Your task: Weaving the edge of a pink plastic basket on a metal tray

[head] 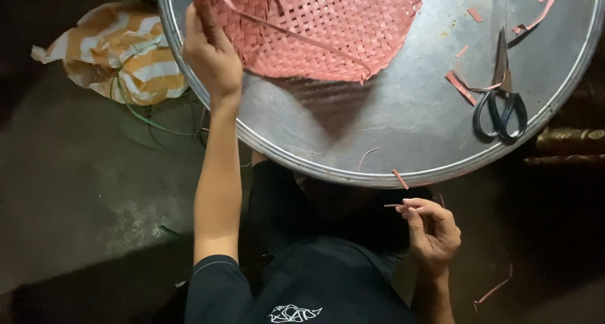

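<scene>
My left hand (pixel 211 53) grips the left edge of a pink woven mat (pixel 315 28), holding it tilted above a large round metal tray (pixel 378 128). A loose pink strip trails across the weave. My right hand (pixel 432 232) is below the tray's near rim, pinching a short pink strip piece (pixel 394 205) between thumb and fingers. Black-handled scissors (pixel 501 103) lie shut on the right side of the tray, apart from both hands.
Pink strip offcuts (pixel 463 87) lie scattered on the tray, one (pixel 400 179) on its near rim. A longer pink strip (pixel 495 289) lies on the dark floor at right. An orange-and-white striped cloth (pixel 123 53) with green strands sits left of the tray.
</scene>
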